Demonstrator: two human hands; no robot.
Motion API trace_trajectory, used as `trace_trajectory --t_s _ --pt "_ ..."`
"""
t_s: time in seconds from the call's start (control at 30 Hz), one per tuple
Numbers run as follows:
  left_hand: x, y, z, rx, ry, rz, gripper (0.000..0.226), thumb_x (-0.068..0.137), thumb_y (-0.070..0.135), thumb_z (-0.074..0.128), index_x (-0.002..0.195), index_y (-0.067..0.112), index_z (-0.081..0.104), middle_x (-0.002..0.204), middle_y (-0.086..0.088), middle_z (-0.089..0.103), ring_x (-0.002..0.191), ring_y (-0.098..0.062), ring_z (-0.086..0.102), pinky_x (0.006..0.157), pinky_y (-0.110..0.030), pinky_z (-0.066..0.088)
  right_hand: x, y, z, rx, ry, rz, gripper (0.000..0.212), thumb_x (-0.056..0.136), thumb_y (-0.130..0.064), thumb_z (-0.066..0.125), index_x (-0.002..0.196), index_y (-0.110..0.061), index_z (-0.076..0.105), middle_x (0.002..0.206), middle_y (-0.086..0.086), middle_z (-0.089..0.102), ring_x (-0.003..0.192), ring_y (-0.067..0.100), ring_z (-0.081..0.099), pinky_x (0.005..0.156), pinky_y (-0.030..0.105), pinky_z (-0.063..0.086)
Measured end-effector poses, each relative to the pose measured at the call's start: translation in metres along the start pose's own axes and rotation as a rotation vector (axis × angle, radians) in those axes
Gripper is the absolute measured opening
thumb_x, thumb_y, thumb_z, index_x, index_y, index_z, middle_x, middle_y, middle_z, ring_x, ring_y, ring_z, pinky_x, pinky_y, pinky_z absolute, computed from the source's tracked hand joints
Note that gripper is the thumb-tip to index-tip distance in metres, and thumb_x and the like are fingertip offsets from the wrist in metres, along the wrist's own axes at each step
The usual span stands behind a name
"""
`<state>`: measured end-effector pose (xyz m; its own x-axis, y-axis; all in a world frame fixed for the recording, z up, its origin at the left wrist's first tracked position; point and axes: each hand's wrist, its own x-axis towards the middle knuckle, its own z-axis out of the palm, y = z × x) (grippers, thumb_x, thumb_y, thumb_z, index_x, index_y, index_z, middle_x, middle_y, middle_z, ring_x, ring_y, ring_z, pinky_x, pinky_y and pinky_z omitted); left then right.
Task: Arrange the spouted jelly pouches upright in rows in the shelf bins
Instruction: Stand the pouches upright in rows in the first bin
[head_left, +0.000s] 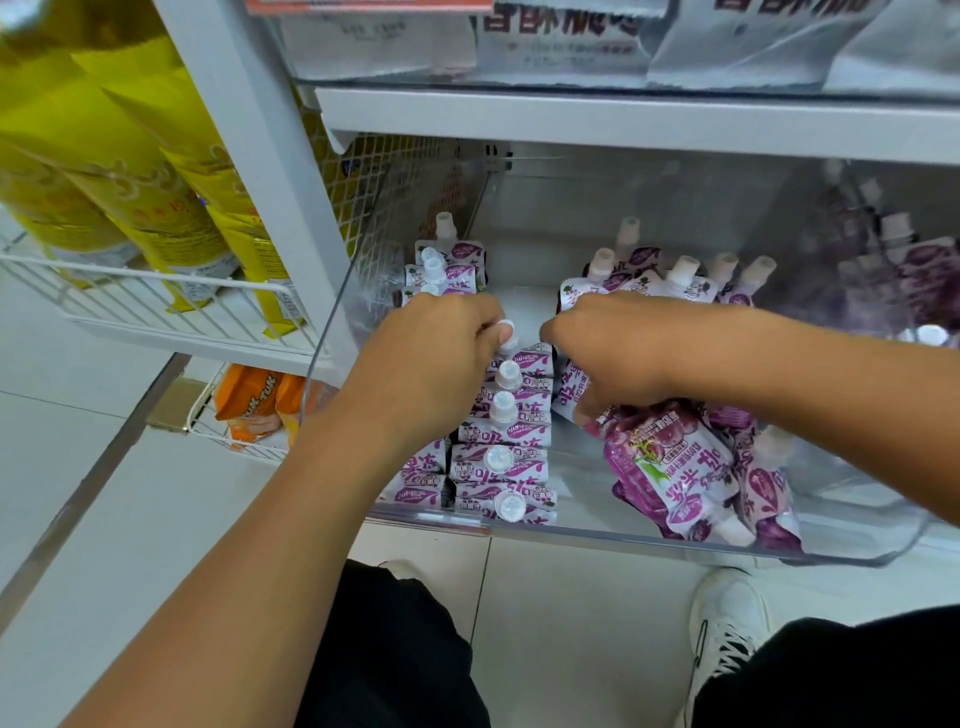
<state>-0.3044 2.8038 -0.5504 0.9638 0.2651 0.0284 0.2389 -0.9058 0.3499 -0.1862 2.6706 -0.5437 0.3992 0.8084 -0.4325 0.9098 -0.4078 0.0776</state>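
We see the left hand (436, 358) pinching the rearmost upright pouch's cap (506, 332); the right hand (613, 353), equally near, grips a pouch (569, 395) just right of that row.

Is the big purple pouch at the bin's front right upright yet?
No, tipped: the big purple pouch lies flat on its side, spout toward the clear bin front.

We see upright pouch row (506, 415) in bin (597, 535) left; loose pouches (670, 467) lying right; more pouches (675, 275) behind
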Motion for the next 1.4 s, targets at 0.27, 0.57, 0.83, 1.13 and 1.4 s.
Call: trace_trajectory --t_s 0.27,0.57,0.83,1.13,1.4 --pt "-0.002 -0.003 0.003 0.104 0.022 0.053 0.018 0.105 0.026 0.038 0.093 0.018 0.049 0.067 -0.003 0.05 0.067 -0.03 0.048 0.055 -0.036 0.034 -0.021 0.009 -0.015 0.032 0.019 0.105 0.035 0.074 -0.038 0.08 0.077 -0.014 0.055 0.08 0.004 0.059 0.072 0.024 0.058 0.059 0.033 0.05" --pt "-0.002 0.0 0.001 0.128 0.056 0.044 0.013 0.104 0.022 0.04 0.095 0.019 0.048 0.072 -0.003 0.052 0.07 -0.029 0.049 0.057 -0.035 0.031 -0.019 0.001 -0.023 0.3 0.529 0.189 0.022 0.086 -0.032 0.071 0.097 -0.018 0.058 0.086 0.004 0.052 0.074 0.027 0.052 0.063 0.03 0.036" --pt "0.002 -0.001 0.005 0.0 0.161 -0.011 0.02 0.098 0.038 0.052 0.102 0.021 0.062 0.09 -0.002 0.068 0.084 -0.025 0.061 0.072 -0.041 0.051 0.025 0.005 -0.017 0.55 -0.01 0.063 0.016 0.099 -0.015 0.053 0.105 -0.009 0.066 0.09 0.012 0.071 0.077 0.02 0.073 0.068 0.034 0.056" --pt "0.019 0.002 0.002 -0.072 0.18 0.133 0.036 0.101 0.037 0.043 0.126 0.018 0.061 0.114 -0.002 0.068 0.108 -0.021 0.054 0.088 -0.037 0.048 -0.007 0.035 -0.012 -0.004 0.412 0.113 0.046 0.082 -0.008 0.065 0.124 -0.023 0.053 0.116 0.008 0.053 0.093 0.033 0.062 0.073 0.044 0.055" --pt "0.023 -0.001 0.005 -0.042 0.013 0.053 0.028 0.092 0.043 0.048 0.098 0.021 0.064 0.077 0.0 0.068 0.073 -0.022 0.063 0.072 -0.041 0.055 0.018 0.035 -0.014 -0.096 0.419 0.152 0.01 0.084 -0.008 0.065 0.08 -0.01 0.057 0.081 0.011 0.061 0.069 0.032 0.059 0.061 0.029 0.047"
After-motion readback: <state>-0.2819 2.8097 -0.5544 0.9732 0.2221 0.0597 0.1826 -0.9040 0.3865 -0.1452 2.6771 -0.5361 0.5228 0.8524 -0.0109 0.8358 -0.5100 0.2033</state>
